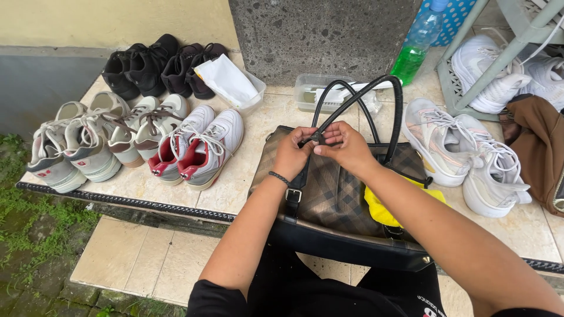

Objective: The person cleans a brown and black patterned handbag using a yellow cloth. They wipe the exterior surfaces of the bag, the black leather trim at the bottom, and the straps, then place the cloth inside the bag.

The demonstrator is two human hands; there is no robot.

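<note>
I am looking down from my head camera at a raised step of cream tiles, edged in black, with a rough grey stone pillar behind it and mossy ground off to the left.

On the tiles directly in front of me lies a brown checked handbag with a black leather base, its two black looped handles arching up over it. My left hand, with a dark band at the wrist, and my right hand meet at the top edge of the bag, fingers pinched together on a small black fitting at the base of one handle; both hands are clamped there, touching each other. A bright yellow cloth pokes out from the bag just under my right forearm.

To the left stand white trainers with red lining, then beige and grey trainers, with black shoes behind them. A white paper bag leans in a clear tray beside the pillar, and another clear plastic tray sits just behind the handbag. To the right are pale pink-white trainers, a green-filled plastic bottle and a brown garment.
</note>
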